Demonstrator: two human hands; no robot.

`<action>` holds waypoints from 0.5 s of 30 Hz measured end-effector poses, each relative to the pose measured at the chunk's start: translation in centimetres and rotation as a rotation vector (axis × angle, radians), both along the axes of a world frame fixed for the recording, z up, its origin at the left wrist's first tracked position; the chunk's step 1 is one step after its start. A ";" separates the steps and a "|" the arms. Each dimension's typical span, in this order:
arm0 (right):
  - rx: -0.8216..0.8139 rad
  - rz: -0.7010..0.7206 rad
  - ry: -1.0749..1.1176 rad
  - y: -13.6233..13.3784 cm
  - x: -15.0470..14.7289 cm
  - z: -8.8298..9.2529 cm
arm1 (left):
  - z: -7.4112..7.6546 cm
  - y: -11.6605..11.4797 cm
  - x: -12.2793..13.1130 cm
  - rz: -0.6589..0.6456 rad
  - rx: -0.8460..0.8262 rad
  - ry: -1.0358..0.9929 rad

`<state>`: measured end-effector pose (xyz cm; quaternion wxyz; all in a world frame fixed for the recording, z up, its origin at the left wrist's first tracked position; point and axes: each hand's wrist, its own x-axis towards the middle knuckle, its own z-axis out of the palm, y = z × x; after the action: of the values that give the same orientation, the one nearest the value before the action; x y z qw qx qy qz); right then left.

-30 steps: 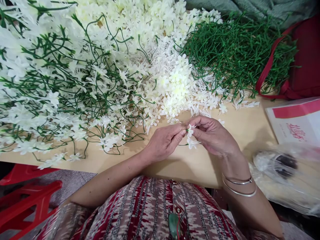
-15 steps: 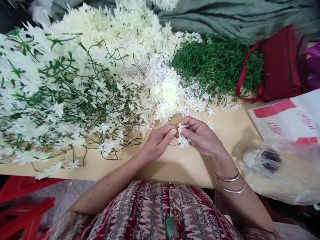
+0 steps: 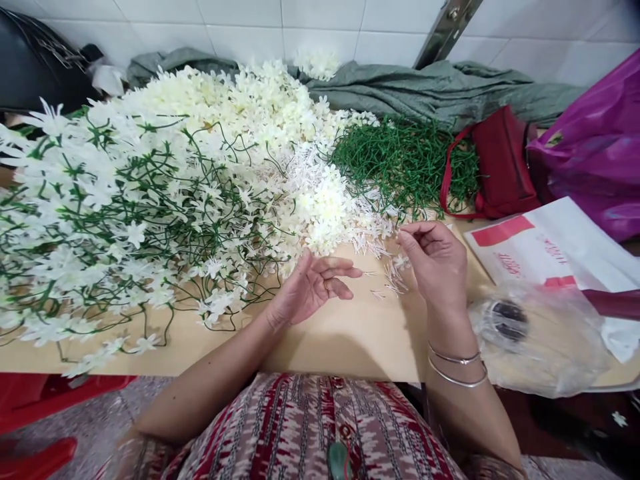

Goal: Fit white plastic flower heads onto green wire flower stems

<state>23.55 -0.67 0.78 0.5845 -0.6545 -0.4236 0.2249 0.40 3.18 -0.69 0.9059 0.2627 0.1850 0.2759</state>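
Note:
My left hand (image 3: 317,287) lies palm up over the table, fingers apart, holding nothing. To its right, my right hand (image 3: 435,257) is raised with thumb and forefinger pressed together beside the white stamens (image 3: 393,277); anything between the fingertips is too small to make out. Green plastic stems (image 3: 400,163) are heaped beyond it. White petal flowers (image 3: 323,207) form a pile past my left hand. At the left spreads a large heap of white flowers on green stems (image 3: 175,207).
A red bag (image 3: 505,163) stands behind the right side of the table (image 3: 345,347), near a purple bag (image 3: 595,140). White-and-red packaging (image 3: 540,243) and a clear plastic bag (image 3: 550,340) lie at the right. Red stools (image 3: 45,400) are below the left edge.
My hands have separated and the white flower between them is gone from view. My left hand has opened; my right has moved right and farther from my body. The view has tilted up.

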 end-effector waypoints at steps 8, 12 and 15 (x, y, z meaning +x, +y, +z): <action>-0.207 0.005 -0.638 3.0 0.0 1.3 | 0.1 0.1 0.0 0.040 0.131 -0.009; -0.306 -0.109 -0.738 6.4 -0.2 1.1 | 0.1 -0.3 0.3 -0.060 0.223 -0.009; -0.386 -0.097 -0.740 7.5 0.3 1.0 | 0.1 -0.4 0.3 -0.065 0.248 0.007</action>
<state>23.90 6.82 1.79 0.2693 -0.8079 -0.5237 0.0223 0.72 2.74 -0.57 0.8744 0.3794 0.1438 0.2660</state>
